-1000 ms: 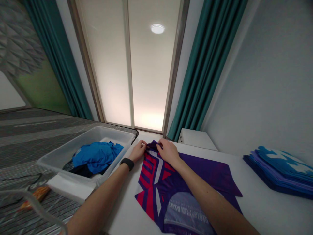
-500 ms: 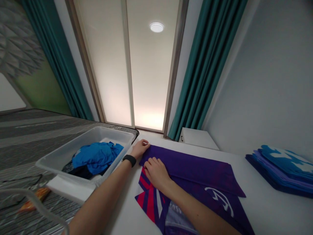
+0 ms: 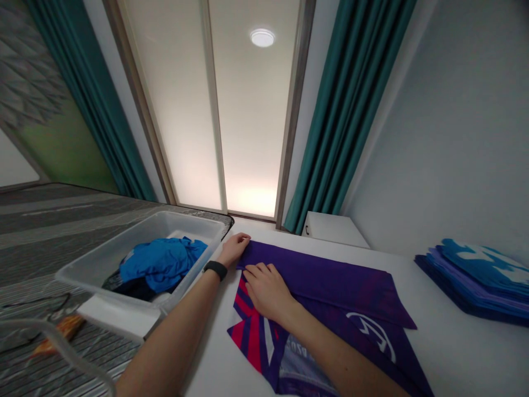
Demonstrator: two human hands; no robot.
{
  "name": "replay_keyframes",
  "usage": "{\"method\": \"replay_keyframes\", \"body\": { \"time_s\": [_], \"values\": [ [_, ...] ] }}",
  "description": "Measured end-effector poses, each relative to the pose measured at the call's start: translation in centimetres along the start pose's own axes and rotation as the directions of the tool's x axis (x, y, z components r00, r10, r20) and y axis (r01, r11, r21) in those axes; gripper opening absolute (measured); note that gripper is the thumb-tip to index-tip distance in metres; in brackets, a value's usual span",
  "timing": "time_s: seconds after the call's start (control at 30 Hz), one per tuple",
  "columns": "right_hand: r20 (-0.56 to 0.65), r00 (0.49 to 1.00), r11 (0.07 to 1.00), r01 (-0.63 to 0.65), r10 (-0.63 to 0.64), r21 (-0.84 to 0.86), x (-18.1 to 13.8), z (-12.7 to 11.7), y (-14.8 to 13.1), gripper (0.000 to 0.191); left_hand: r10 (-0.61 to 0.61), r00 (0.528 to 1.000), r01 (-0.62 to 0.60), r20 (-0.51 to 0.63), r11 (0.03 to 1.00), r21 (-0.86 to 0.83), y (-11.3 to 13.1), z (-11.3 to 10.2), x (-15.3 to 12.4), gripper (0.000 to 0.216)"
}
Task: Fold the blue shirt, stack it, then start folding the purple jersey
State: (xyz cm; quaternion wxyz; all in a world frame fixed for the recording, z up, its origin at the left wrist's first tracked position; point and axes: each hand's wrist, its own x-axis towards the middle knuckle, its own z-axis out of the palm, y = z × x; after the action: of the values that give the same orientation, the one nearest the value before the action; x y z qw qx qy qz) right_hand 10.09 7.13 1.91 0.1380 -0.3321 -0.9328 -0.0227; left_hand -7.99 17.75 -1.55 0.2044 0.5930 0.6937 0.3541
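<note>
A purple shirt (image 3: 330, 271) lies on the white table with its far side folded over in a long strip. Red and white stripes mark its near left part, and a white curved logo shows towards the right. At the far left corner, my left hand (image 3: 235, 248), with a black band on the wrist, has its fingers closed on the cloth edge. My right hand (image 3: 266, 289) rests palm down on the fold, fingers extended and slightly bent over the fabric. The right forearm covers part of the shirt's printed middle.
Left of the table stands a translucent plastic bin (image 3: 78, 275) holding crumpled blue and dark clothes (image 3: 163, 264). A stack of folded clothes (image 3: 475, 281) sits at the right by the wall. Beyond the table are a small white cabinet (image 3: 333, 229), teal curtains (image 3: 347, 110) and frosted sliding doors (image 3: 256, 121).
The view has shifted slightly. Both hands stay at nearly the same spots on the shirt, and the folded strip looks the same.
</note>
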Motion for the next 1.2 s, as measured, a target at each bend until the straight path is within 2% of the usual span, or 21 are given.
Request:
{"method": "replay_keyframes", "body": {
  "time_s": [0.13,0.27,0.53,0.73,0.87,1.03,1.2],
  "values": [
    [-0.001,1.000,1.000,0.016,-0.016,0.007,0.1,-1.4,0.0,0.026,-0.039,0.999,0.039,0.000,0.998,0.044,0.7,-0.1,-0.1,0.023],
    [0.049,0.998,0.999,0.038,-0.039,0.013,0.0,-2.0,0.0,0.027,-0.061,0.998,0.061,-0.002,0.995,0.081,1.3,-0.3,-0.4,0.022],
    [0.164,0.974,0.981,0.130,-0.153,0.143,-0.5,-1.7,0.0,0.038,0.005,1.000,-0.004,-0.006,0.992,0.125,0.5,-0.1,-0.5,0.020],
    [0.169,0.974,0.976,0.116,-0.148,0.183,-0.7,-2.2,0.3,0.038,0.027,0.999,-0.022,-0.028,0.986,0.166,0.3,0.1,-0.3,0.018],
    [0.190,0.967,0.979,0.140,-0.167,0.146,-0.8,-1.6,0.2,0.031,0.016,0.999,-0.008,-0.041,0.982,0.187,0.8,0.1,-0.2,0.022],
    [0.159,0.977,0.988,0.130,-0.141,0.082,-0.7,-0.9,0.1,0.031,0.015,0.999,-0.009,-0.034,0.983,0.181,0.8,0.1,0.2,0.016],
    [0.121,0.980,0.985,0.149,-0.158,0.087,-0.7,-1.9,0.1,0.031,0.019,0.999,-0.014,-0.032,0.989,0.150,0.2,0.0,0.6,0.021]
  ]
}}
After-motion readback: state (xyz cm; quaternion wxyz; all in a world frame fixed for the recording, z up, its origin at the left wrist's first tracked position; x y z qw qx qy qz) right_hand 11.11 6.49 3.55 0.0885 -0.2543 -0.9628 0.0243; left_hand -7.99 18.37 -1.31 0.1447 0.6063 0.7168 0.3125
